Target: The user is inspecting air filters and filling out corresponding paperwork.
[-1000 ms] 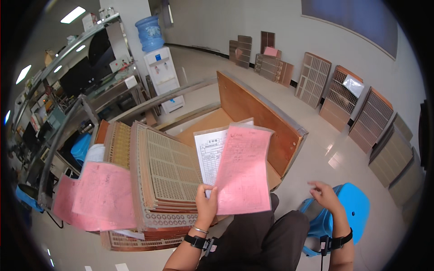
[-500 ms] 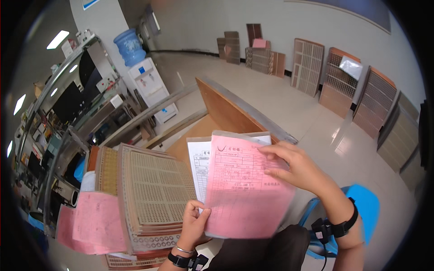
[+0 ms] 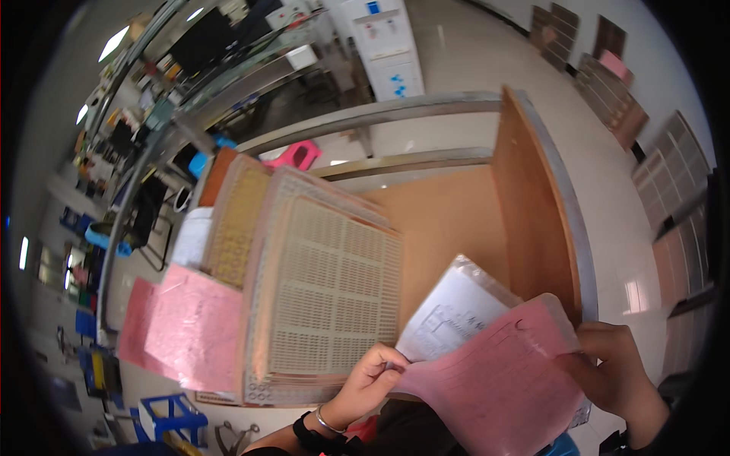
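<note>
My left hand (image 3: pixel 369 384) pinches the lower left edge of a pink printed form (image 3: pixel 498 376), fingers closed. At the form's right side my right hand (image 3: pixel 612 372) grips the edge, thumb and fingers closed on it. Between them the pink form is bent and tilted. Behind it, a white printed sheet (image 3: pixel 449 315) in a clear sleeve sticks out above my left hand. A thick stack of perforated panels (image 3: pixel 327 289) leans just left of my left hand.
Pink papers (image 3: pixel 194 327) lie against the panels at the left. A wooden board (image 3: pixel 536 205) stands upright on the metal-framed cart's right side. Beyond are a water dispenser (image 3: pixel 384 49), a pink stool (image 3: pixel 296 155), a blue stool (image 3: pixel 171 418) and panels along the wall (image 3: pixel 669 167).
The view has swung left and down. My right hand has moved from the pink form's face to its right edge, and the form now bends and tilts away from the white sheet.
</note>
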